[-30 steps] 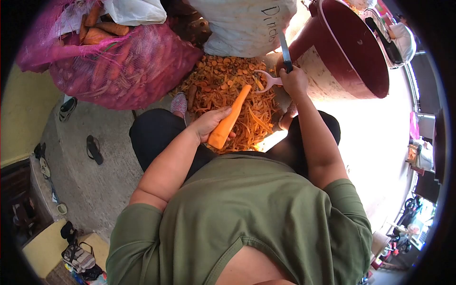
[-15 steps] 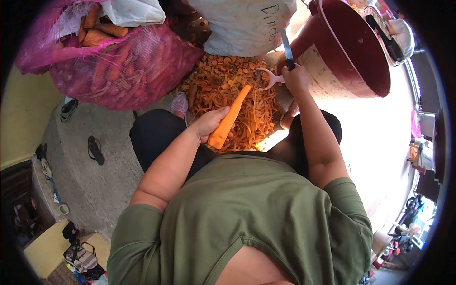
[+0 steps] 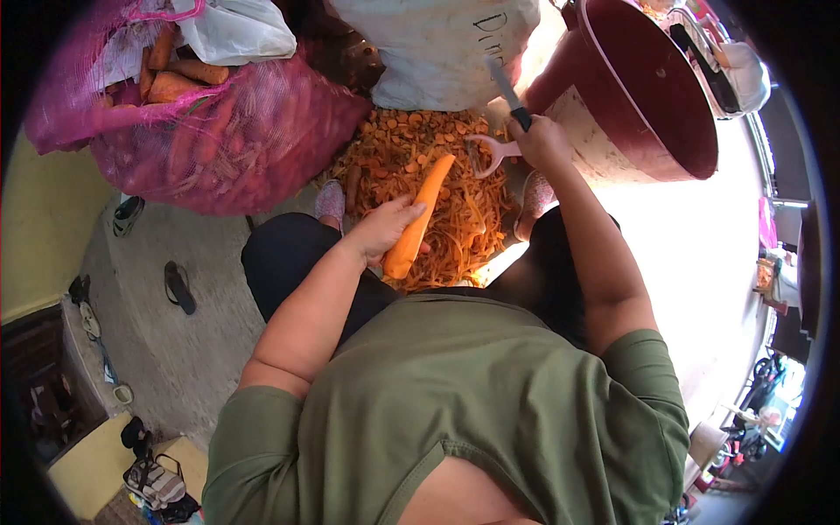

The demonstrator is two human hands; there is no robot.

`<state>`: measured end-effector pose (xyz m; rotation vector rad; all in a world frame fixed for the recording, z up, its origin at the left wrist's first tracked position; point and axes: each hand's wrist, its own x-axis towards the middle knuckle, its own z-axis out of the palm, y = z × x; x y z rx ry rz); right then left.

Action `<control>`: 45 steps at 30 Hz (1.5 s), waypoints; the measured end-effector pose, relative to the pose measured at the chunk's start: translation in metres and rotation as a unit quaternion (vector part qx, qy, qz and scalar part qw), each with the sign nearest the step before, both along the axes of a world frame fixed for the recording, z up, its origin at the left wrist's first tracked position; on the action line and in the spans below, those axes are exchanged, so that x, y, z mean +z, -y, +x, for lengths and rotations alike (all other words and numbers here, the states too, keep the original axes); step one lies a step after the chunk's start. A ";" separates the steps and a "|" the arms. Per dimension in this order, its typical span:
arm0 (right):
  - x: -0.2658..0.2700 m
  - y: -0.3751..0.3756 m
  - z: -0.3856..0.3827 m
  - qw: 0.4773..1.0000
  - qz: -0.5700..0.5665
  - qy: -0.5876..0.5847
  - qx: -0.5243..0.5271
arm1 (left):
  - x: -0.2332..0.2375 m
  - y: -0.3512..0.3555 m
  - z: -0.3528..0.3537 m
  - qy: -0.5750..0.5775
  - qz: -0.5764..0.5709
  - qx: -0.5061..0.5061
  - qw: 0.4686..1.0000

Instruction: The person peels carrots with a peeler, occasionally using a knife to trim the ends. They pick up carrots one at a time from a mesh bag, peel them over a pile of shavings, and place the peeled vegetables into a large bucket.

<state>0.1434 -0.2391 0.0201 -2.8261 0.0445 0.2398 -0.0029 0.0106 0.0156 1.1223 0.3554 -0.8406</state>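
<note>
A peeled orange carrot lies in my left hand, its narrower end pointing up and away from me. My right hand is wrapped round the black handle of a knife, blade up and leaning left. A pale pink peeler sticks out leftward from the same hand, its blade end over the scraps. Below both hands a heap of carrot peelings and cut rounds covers the floor between my feet.
A pink mesh sack of carrots stands at the upper left with a white plastic bag on it. A white sack with writing is beyond the heap. At the upper right a dark red tub tilts. A sandal lies left.
The knife blade has tilted further left, and my right hand with the peeler has shifted slightly left. The carrot has turned a little more upright in my left hand.
</note>
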 end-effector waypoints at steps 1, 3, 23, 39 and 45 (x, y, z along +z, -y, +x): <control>0.006 -0.006 -0.005 1.000 0.007 -0.009 0.021 | 0.002 -0.001 0.007 0.016 0.012 -0.005 1.000; 0.021 -0.026 -0.027 0.997 0.022 -0.030 0.065 | 0.006 -0.004 0.025 0.045 0.035 -0.013 0.998; -0.020 -0.060 -0.040 0.975 -0.003 -0.096 0.202 | -0.044 0.002 0.085 0.193 0.427 -0.140 0.872; -0.051 -0.045 -0.028 0.973 -0.011 -0.082 0.215 | -0.048 0.023 0.089 0.202 0.336 -0.151 0.907; -0.057 -0.047 -0.037 0.970 0.009 -0.145 0.193 | -0.038 0.030 0.072 0.346 0.546 -0.248 0.722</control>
